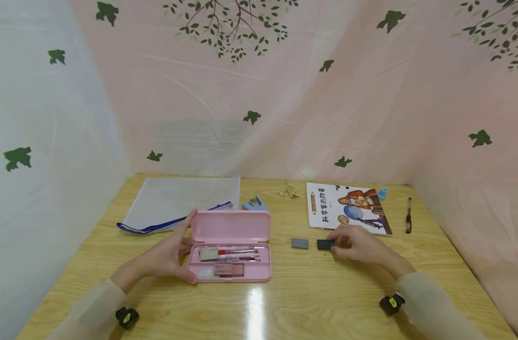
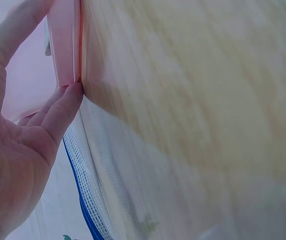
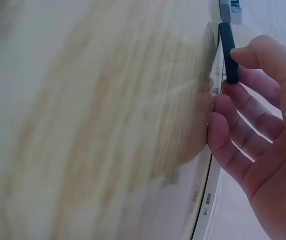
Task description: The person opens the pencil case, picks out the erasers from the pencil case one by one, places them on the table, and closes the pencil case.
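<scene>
"Black block (image 1: pixel 324 244): where did it sit?" one watcher asked.

"At the right hand's (image 1: pixel 358 243) fingertips," the other answered. "Thumb and fingers pinched its right end; the rest stuck out to their left. Whether its underside met the tabletop (image 1: pixel 301 302) could not be told."

"Was that pinch sound?"

"It seemed so, provided the thumb pressed squarely, or the free end might have swivelled. The grey block (image 1: pixel 299 243) lay left of those fingers, near that end but apart from it, so any move looked safer upward than leftward. The book (image 1: pixel 323 212) lay just beyond the knuckles."

"And the left hand (image 1: pixel 165 257)?"

"It gripped the left end of the pink case (image 1: pixel 257 272), thumb at the near corner, fingers by the open lid (image 1: pixel 231 226). Light steadying seemed best; a hard squeeze could have tipped it."
</scene>
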`<state>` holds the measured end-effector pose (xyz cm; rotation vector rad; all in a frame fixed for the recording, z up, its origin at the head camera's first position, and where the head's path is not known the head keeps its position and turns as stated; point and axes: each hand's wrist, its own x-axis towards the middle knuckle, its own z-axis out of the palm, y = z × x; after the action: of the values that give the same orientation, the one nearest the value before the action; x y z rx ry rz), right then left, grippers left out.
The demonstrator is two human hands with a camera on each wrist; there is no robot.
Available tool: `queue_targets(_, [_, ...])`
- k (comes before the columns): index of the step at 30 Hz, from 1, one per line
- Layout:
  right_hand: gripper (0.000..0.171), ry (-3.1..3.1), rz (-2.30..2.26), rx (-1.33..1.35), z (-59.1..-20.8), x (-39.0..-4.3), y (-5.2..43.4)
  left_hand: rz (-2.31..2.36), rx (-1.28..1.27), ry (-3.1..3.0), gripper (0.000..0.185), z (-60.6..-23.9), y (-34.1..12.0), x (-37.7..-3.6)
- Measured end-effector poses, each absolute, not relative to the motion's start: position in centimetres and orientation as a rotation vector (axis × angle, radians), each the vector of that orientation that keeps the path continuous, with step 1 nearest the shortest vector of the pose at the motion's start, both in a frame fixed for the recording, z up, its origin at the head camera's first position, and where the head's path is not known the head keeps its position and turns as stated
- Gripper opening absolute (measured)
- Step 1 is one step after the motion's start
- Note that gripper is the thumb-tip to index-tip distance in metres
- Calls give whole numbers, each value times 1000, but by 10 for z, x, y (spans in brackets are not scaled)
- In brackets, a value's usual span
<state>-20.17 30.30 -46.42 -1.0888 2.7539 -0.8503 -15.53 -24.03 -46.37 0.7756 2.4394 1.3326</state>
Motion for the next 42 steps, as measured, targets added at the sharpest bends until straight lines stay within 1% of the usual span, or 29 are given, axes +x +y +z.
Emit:
queue_targets(10, [23,2734,-862,-1024,-463,-200,299,1307,800,2442,150,-464,-245,-165])
queue_targets(18, [35,2750,-925,-968,-464,-202,299,1307,834,2434,149,-466,-249,-174])
queue_targets(25, [37,2752,-1067,-842,-456,-206,289,1300,790,2426,150,-463,-253,-180])
queue_targets(28, [37,2753,-1164,-823,-445,-206,276,1290,777,2428,150,-463,-255,-183])
queue_targets(34, [37,2665,-1329,-922,-427,-208,236,1268,808,2434,149,-464,-258,-188])
queue_targets(42, [35,2541,-1439,-1101,-415,-212,162,1279,817,2414,147,-466,-262,-197])
